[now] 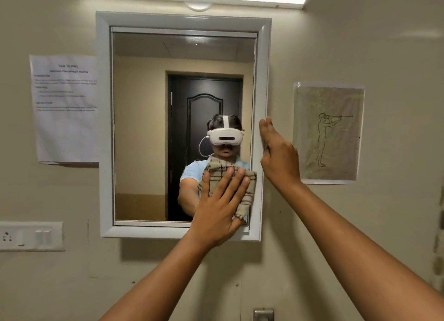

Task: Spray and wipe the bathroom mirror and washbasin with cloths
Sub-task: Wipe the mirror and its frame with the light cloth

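I see the checked cloth (228, 188) flat against the mirror (149, 133) glass, lower right corner. Left hand (219, 205) presses it, fingers straight and spread. Right hand (278, 157) rests extended on the white frame (262, 80). Washbasin out of frame.

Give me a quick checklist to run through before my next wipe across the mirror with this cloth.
1. Cloth flat against the glass: ok, the left hand presses it with straight fingers.
2. Mirror steadied: ok, the right hand rests on the right side of the white frame.
3. Where the cloth sits: ok, at the lower right corner of the mirror, so the rest of the glass lies up and to the left.
4. Streaks or spray left on the glass: cannot tell.
5. Papers taped beside the frame kept out of the wipe: ok, the cloth is apart from them.
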`<state>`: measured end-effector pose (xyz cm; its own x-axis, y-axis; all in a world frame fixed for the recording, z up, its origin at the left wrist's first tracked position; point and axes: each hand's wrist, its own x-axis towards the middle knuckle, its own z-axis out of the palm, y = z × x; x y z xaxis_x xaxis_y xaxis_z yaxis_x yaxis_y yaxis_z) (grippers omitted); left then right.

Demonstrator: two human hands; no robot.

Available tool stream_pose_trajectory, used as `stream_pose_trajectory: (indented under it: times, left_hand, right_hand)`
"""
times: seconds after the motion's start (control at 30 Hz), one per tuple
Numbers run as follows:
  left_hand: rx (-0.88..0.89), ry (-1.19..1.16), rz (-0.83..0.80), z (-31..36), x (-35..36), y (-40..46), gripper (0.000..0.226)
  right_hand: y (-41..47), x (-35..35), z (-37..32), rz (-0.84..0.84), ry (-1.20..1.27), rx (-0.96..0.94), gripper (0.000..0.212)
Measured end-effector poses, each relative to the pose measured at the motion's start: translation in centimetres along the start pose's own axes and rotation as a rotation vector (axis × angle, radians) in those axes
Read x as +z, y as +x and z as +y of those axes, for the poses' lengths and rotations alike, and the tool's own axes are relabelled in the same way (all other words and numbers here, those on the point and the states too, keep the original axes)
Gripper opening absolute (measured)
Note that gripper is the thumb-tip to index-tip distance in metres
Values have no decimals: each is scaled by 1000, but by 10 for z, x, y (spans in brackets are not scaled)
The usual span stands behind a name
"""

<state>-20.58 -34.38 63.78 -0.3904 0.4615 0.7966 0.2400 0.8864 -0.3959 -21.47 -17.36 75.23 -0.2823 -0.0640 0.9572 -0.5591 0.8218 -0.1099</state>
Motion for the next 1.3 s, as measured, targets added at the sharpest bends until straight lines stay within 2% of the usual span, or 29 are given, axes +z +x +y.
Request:
stream_pose_trajectory:
  times: [0.2,0.4,0.53,0.67,0.83,1.07,1.3]
  left_hand:
    - [49,9,-7,-17,-8,10,76]
    - [-10,32,59,-82,-51,77,71]
    - [18,73,64,-121,-62,76,72]
    - [-80,73,79,-165,-63,49,74]
    - [-238,79,104,-212,-56,2,78]
    - [-382,-12,111,-191,-39,-32,80]
    - [-423,-34,55,-143,-13,-82,82]
  right_hand:
    - [-11,2,-5,-51,-66,34,83]
    - [-16,7,-18,-28,-76,86,82]
    - [-19,12,-22,-23,-131,123,82]
    - [-22,21,-22,-23,-177,150,88]
    - [-23,23,-30,29,-193,200,82]
    - [-23,19,-38,26,-206,243,77]
    - [-26,20,-37,1,-226,247,80]
